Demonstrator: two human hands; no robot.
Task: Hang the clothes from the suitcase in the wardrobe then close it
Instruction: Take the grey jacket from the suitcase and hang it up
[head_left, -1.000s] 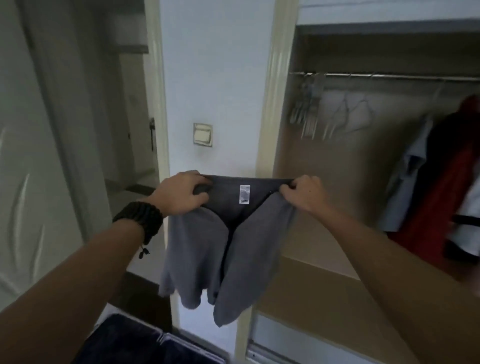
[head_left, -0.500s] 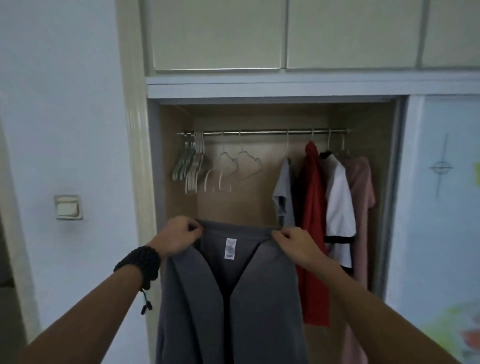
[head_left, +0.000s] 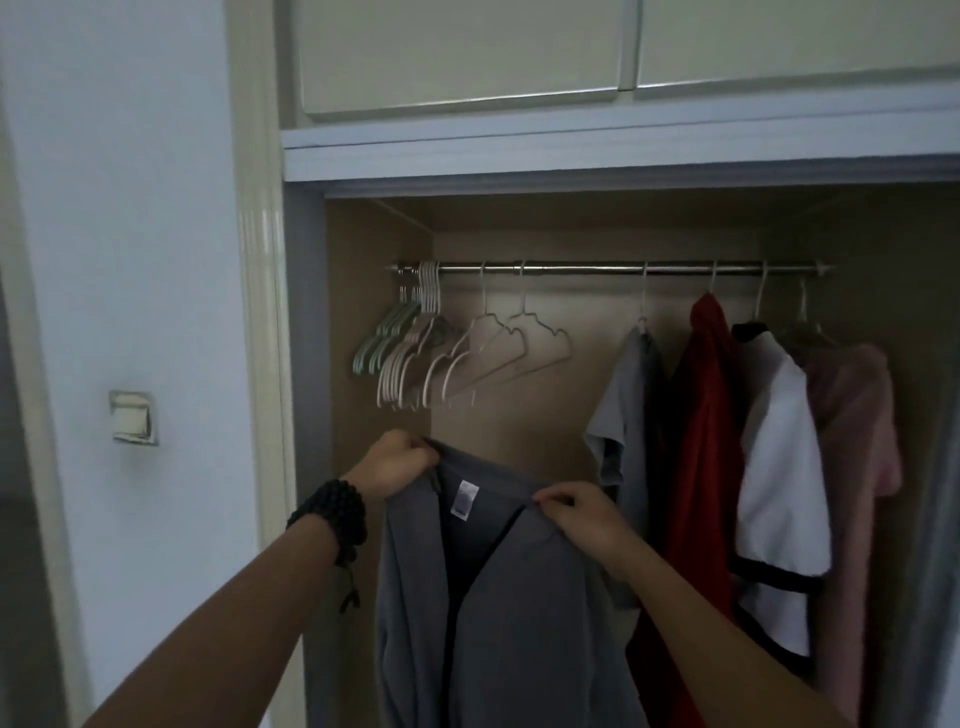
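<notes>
Both hands are closed on one grey cardigan (head_left: 498, 597): the left hand (head_left: 397, 462) and the right hand (head_left: 582, 512) each pinch a shoulder by the collar, and it is held up before the open wardrobe (head_left: 374, 312). On the rail (head_left: 582, 268), four garments are hung toward the right end: grey (head_left: 621, 415), red (head_left: 701, 441), white (head_left: 779, 467), pink (head_left: 857, 415). Two empty hangers (head_left: 498, 348) and a bunch, uncountable, are hung toward the left end.

Pale wall switch (head_left: 133, 418) left of the frame, two upper cabinet doors (head_left: 457, 52), black beaded bracelet (head_left: 331, 512)
</notes>
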